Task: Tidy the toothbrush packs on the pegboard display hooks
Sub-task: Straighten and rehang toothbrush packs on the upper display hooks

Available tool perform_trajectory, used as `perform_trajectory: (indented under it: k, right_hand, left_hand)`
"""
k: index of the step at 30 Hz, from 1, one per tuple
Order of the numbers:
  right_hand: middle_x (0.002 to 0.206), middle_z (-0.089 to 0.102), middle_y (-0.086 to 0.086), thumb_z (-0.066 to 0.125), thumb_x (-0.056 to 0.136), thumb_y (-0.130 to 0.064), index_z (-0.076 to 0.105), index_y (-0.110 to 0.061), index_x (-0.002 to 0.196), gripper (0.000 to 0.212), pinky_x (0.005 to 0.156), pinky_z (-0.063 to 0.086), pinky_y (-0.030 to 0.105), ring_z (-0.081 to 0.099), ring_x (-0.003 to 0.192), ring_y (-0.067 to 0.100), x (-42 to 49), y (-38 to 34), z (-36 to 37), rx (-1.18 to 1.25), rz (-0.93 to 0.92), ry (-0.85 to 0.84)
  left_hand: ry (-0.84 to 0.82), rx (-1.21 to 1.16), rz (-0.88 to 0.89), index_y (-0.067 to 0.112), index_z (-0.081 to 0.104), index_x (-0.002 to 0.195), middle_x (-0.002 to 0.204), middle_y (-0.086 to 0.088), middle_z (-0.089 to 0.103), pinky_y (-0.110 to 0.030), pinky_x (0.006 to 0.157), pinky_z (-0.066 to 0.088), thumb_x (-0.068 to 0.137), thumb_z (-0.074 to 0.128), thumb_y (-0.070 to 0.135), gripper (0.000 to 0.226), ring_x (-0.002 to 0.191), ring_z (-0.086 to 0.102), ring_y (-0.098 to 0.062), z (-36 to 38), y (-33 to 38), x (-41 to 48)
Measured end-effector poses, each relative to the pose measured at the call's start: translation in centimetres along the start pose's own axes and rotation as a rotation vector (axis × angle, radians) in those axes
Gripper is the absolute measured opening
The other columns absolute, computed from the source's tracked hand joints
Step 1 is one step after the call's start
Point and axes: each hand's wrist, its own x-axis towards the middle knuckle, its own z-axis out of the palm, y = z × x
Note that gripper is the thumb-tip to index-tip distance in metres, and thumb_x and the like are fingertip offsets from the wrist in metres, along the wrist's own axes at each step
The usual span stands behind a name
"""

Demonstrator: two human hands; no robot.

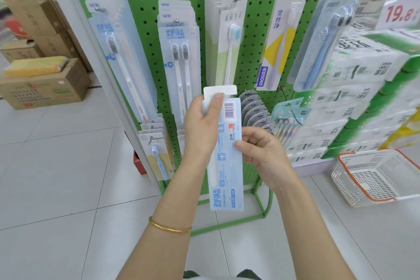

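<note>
Bangle (169, 227) worn on left wrist, nearest. Pack (227, 161) held off hooks, before lower pegboard (145, 29), between both hands. Left hand (201, 125) curled round upper left edge, thumb pressed near hang tab. Right hand (261, 150) pinched on right edge, mid-length. Long axis near vertical; tab up, barcode side faced to camera.

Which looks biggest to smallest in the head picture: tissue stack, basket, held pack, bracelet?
1. tissue stack
2. basket and held pack look alike; the pack is nearer, so unsure
3. bracelet
</note>
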Motion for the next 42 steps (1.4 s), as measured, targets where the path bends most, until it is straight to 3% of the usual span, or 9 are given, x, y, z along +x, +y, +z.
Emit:
perform_trajectory:
  k: [6, 11, 14, 18, 21, 28, 33, 36, 42]
  right_hand:
    - [0.125, 0.058, 0.020, 0.082, 0.065, -0.048, 0.052, -0.001, 0.127, 0.083, 0.097, 0.046, 0.045, 0.056, 0.112, 0.033, 1.5, 0.4, 0.8, 0.225, 0.222, -0.309]
    - [0.126, 0.053, 0.026, 0.077, 0.072, -0.047, 0.042, 0.001, 0.136, 0.087, 0.103, 0.037, 0.061, 0.054, 0.114, 0.040, 2.8, -0.8, 2.9, 0.210, 0.209, -0.510]
    - [0.103, 0.064, 0.013, 0.082, 0.062, -0.053, 0.051, -0.004, 0.127, 0.087, 0.094, 0.047, 0.053, 0.062, 0.097, 0.031, 3.5, -2.0, 3.8, 0.099, 0.125, -0.391]
    - [0.110, 0.061, -0.011, 0.078, 0.066, -0.049, 0.053, -0.028, 0.118, 0.061, 0.095, 0.048, 0.033, 0.060, 0.104, 0.008, 4.7, -3.8, 6.4, -0.369, -0.043, -0.047]
    - [0.096, 0.055, -0.017, 0.078, 0.070, -0.040, 0.046, -0.032, 0.104, 0.047, 0.068, 0.042, 0.008, 0.051, 0.078, -0.015, 5.4, -5.3, 9.3, -0.550, -0.163, 0.171]
    - [0.089, 0.051, -0.008, 0.072, 0.066, -0.060, 0.040, -0.021, 0.103, 0.063, 0.058, 0.041, 0.029, 0.053, 0.076, 0.012, 7.5, -4.9, 12.6, -0.720, -0.223, 0.403]
    - [0.089, 0.052, -0.005, 0.064, 0.063, -0.067, 0.041, -0.019, 0.100, 0.065, 0.060, 0.043, 0.033, 0.052, 0.076, 0.018, 8.1, -3.9, 13.1, -0.731, -0.235, 0.449]
    - [0.087, 0.052, -0.003, 0.051, 0.067, -0.070, 0.038, -0.020, 0.094, 0.059, 0.053, 0.034, 0.031, 0.051, 0.074, 0.019, 8.1, -4.0, 13.4, -0.747, -0.253, 0.458]
    - [0.097, 0.054, 0.003, 0.031, 0.069, -0.071, 0.043, -0.011, 0.102, 0.069, 0.067, 0.045, 0.039, 0.055, 0.088, 0.029, 9.5, -4.1, 14.0, -0.737, -0.247, 0.483]
  left_hand:
    - [-0.032, -0.221, -0.142, 0.021, 0.057, 0.090, 0.079, 0.006, 0.066, -0.036, 0.078, 0.052, 0.099, 0.043, 0.040, 0.025, 0.075, 0.063, -0.009, -0.5, 1.2, 0.9]
    - [-0.019, -0.236, -0.118, 0.023, 0.061, 0.090, 0.074, 0.010, 0.068, -0.031, 0.078, 0.052, 0.100, 0.042, 0.040, 0.028, 0.073, 0.064, -0.007, -1.7, 2.9, 2.2]
    - [0.020, -0.098, 0.011, 0.022, 0.058, 0.098, 0.102, -0.005, 0.066, -0.039, 0.091, 0.052, 0.100, 0.042, 0.034, 0.020, 0.093, 0.065, -0.017, -2.8, 3.6, 2.8]
    - [0.139, -0.020, 0.171, 0.023, 0.050, 0.109, 0.115, -0.001, 0.058, -0.038, 0.096, 0.049, 0.101, 0.041, 0.025, 0.012, 0.107, 0.059, -0.011, -4.2, 4.7, 2.7]
    - [0.179, 0.004, 0.240, 0.022, 0.050, 0.114, 0.118, 0.003, 0.057, -0.035, 0.099, 0.047, 0.100, 0.040, 0.028, 0.019, 0.112, 0.056, -0.008, -4.9, 5.2, 2.6]
    - [0.240, 0.100, 0.370, 0.020, 0.045, 0.118, 0.125, 0.005, 0.048, -0.008, 0.091, 0.039, 0.099, 0.042, 0.021, 0.020, 0.117, 0.046, 0.000, -5.8, 5.7, 2.5]
    - [0.209, 0.208, 0.424, 0.028, 0.040, 0.119, 0.120, 0.022, 0.043, -0.030, 0.105, 0.040, 0.092, 0.044, 0.027, 0.027, 0.120, 0.042, 0.003, -5.8, 5.7, 2.9]
    - [0.223, 0.343, 0.495, 0.018, 0.046, 0.125, 0.131, 0.006, 0.043, -0.037, 0.109, 0.035, 0.092, 0.048, 0.020, 0.033, 0.128, 0.038, -0.006, -5.8, 5.5, 3.4]
    - [0.223, 0.534, 0.537, 0.009, 0.048, 0.131, 0.140, -0.004, 0.037, -0.006, 0.107, 0.017, 0.089, 0.051, 0.005, 0.042, 0.133, 0.031, -0.012, -4.8, 6.5, 4.3]
